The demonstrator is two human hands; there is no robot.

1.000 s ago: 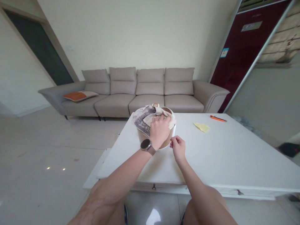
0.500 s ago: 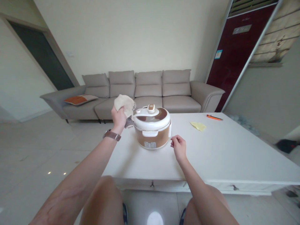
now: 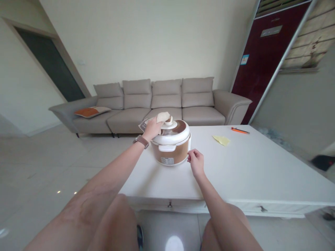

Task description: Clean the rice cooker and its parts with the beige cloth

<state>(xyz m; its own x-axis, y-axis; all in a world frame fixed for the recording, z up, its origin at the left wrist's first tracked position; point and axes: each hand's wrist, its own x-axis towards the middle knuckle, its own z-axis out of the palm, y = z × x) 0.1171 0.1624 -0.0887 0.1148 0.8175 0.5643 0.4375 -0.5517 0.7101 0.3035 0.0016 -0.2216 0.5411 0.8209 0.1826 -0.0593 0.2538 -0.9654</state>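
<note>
A white and tan electric pressure cooker [image 3: 171,153] stands upright on the white table [image 3: 235,167], its lid on. My left hand [image 3: 153,128] is closed around a beige cloth [image 3: 162,117] at the left of the lid, by the lid's handle and knob. Part of the handle is hidden behind this hand and the cloth. At the cooker's lower right side is my right hand [image 3: 196,162], fingers curled in, close to its wall. Whether those fingers touch the cooker or pinch anything I cannot make out.
A yellow cloth or paper piece [image 3: 221,140] and an orange utility knife [image 3: 240,130] lie on the table to the right. Behind the table runs a grey sofa [image 3: 197,113] with an orange and beige cushion [image 3: 91,111]. Drawers with knobs line the table's front.
My left hand has carried the cloth rightward from beside the cooker onto its lid. My right hand has shifted slightly left, nearer the cooker's side.
</note>
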